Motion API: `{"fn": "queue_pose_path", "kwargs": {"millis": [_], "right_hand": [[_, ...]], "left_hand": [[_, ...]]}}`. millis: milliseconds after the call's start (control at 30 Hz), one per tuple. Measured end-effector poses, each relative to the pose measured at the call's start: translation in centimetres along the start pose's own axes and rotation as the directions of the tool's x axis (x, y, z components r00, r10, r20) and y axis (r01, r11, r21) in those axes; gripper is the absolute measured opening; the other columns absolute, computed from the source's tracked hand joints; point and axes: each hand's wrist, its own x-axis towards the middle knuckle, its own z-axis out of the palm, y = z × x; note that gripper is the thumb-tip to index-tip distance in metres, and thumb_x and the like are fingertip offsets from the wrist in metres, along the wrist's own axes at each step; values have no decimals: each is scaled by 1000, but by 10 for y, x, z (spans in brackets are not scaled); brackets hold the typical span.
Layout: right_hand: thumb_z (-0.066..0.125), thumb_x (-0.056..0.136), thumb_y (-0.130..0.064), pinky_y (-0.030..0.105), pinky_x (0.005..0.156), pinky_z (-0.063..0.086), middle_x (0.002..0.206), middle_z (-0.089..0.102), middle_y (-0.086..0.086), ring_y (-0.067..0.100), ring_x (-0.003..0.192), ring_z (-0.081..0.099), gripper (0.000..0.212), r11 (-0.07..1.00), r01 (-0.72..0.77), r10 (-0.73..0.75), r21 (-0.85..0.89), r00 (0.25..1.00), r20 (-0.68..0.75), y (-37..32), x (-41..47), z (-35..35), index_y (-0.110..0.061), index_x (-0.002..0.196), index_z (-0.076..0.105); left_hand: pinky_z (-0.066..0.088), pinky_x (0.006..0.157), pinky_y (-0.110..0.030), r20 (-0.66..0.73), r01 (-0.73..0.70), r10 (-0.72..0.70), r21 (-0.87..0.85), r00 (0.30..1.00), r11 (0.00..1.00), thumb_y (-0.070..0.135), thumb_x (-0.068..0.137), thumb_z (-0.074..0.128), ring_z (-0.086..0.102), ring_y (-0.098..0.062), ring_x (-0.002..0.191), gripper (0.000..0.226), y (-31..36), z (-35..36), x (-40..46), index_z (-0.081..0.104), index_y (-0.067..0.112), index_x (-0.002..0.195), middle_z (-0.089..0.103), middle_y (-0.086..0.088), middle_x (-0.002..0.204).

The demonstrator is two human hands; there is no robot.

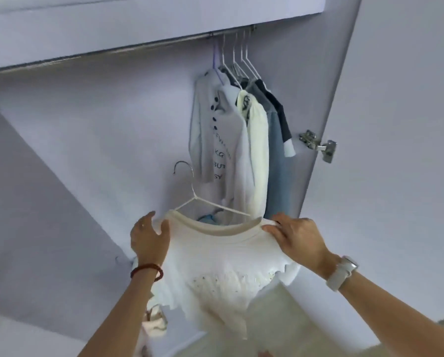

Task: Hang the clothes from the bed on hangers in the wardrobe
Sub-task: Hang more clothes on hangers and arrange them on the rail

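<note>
Fingers of our left hand (148, 235) and right hand (297, 234) pinch the white top's (215, 258) shoulders on its hanger (190, 191), at 6 o'clock below the rail (112, 48).

Bright, even, cool light with a bluish-lilac cast; shadows are soft and faint. The picture is slightly blurred throughout, and straight lines bend towards the edges.

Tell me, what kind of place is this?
Most likely the inside of a pale bedroom wardrobe: a metal hanging rail carries several shirts on white wire hangers, a metal door hinge shows at right, and both hands hold a white knitted top.
</note>
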Motion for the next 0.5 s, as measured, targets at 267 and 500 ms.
{"fn": "queue_pose_path", "kwargs": {"millis": [267, 500], "right_hand": [[59, 88, -23, 31, 51, 39, 59, 63, 15, 35, 54, 57, 23, 911, -265, 255, 316, 964, 74, -1, 102, 50, -1, 81, 59], [56, 90, -22, 33, 56, 35, 60, 53, 15, 31, 59, 50, 25, 767, -321, 399, 556, 917, -21, -8, 206, 62, 3, 86, 58]], "left_hand": [[31, 100, -53, -281, -313, 321, 72, 904, 947, 11, 84, 58, 36, -39, 127, 43, 89, -24, 33, 51, 5, 126, 39, -21, 137], [21, 105, -54, -478, -464, 653, 463, 587, 756, 18, 79, 48, 21, -36, 135, 50, 185, -62, 80, 50, 15, 129, 36, -20, 143]]}}
